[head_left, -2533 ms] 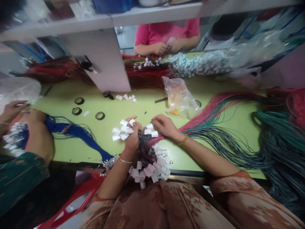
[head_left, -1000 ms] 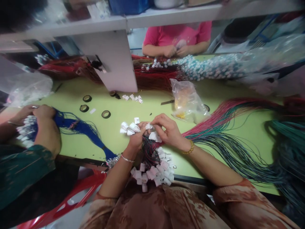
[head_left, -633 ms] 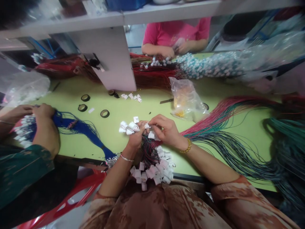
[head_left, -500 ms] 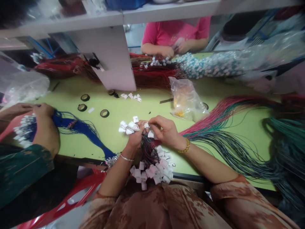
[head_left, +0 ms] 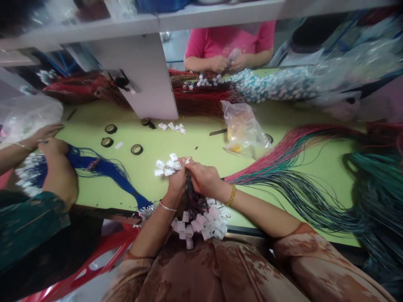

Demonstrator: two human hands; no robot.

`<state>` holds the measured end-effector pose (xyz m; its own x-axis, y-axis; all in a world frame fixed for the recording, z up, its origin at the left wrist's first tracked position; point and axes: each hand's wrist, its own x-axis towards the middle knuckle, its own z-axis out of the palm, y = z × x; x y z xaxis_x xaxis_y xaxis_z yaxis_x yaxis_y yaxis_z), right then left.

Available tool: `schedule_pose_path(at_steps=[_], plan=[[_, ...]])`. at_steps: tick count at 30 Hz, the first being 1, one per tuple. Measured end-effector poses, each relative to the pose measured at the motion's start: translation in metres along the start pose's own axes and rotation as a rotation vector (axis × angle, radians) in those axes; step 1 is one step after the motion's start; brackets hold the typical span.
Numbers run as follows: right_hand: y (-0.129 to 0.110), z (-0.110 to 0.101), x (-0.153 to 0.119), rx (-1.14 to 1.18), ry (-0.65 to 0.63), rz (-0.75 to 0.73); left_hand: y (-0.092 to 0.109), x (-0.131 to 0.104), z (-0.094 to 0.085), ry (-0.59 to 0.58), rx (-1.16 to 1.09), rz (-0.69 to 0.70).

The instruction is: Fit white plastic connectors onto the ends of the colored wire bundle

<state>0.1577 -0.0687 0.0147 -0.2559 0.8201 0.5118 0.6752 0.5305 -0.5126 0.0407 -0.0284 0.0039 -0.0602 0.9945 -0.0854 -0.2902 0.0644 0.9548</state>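
My left hand (head_left: 178,178) is closed round wires whose white connectors (head_left: 168,166) stick out on its left side. Against it, my right hand (head_left: 204,178) pinches a small white connector (head_left: 188,160) at the fingertips. Dark and red wires (head_left: 195,200) hang beneath both hands, ending in a cluster of white connectors (head_left: 204,224) at the table's front edge. To the right of my right hand, a long bundle of pink, green and dark wires (head_left: 277,170) runs across the green table (head_left: 170,142).
Black tape rolls (head_left: 137,149) and loose white connectors (head_left: 171,126) lie beyond my hands, beside a clear bag (head_left: 244,130) with yellow pieces. At left, a co-worker's hands (head_left: 52,144) are at blue wires (head_left: 110,172). A person in pink (head_left: 229,46) sits opposite.
My right hand has moved left against my left hand, its fingers closing together. The co-worker's far hand at left has moved up toward the clear plastic bag.
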Motion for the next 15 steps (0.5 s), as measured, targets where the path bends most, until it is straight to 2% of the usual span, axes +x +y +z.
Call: schedule_pose_path(at_steps=[3, 6, 8, 10, 12, 14, 15], plan=[[0.015, -0.026, -0.005, 0.100, 0.021, -0.028, 0.003, 0.002, -0.001, -0.004, 0.082, 0.050], [0.037, -0.078, -0.004, 0.081, 0.226, -0.010, 0.007, 0.001, 0.000, 0.044, 0.066, 0.088], [0.058, -0.117, 0.007, -0.016, 0.403, 0.118, 0.009, -0.001, 0.001, 0.034, 0.016, 0.052], [0.088, -0.148, 0.025, -0.132, 0.523, 0.296, 0.011, -0.003, 0.001, -0.024, -0.002, 0.013], [0.126, -0.165, 0.045, -0.211, 0.475, 0.479, 0.012, -0.004, 0.000, -0.077, 0.015, 0.008], [0.165, -0.164, 0.060, -0.239, 0.383, 0.676, 0.012, -0.004, -0.003, -0.111, 0.030, 0.024], [0.182, -0.159, 0.065, -0.231, 0.324, 0.679, 0.012, -0.004, -0.005, -0.120, 0.038, 0.036]])
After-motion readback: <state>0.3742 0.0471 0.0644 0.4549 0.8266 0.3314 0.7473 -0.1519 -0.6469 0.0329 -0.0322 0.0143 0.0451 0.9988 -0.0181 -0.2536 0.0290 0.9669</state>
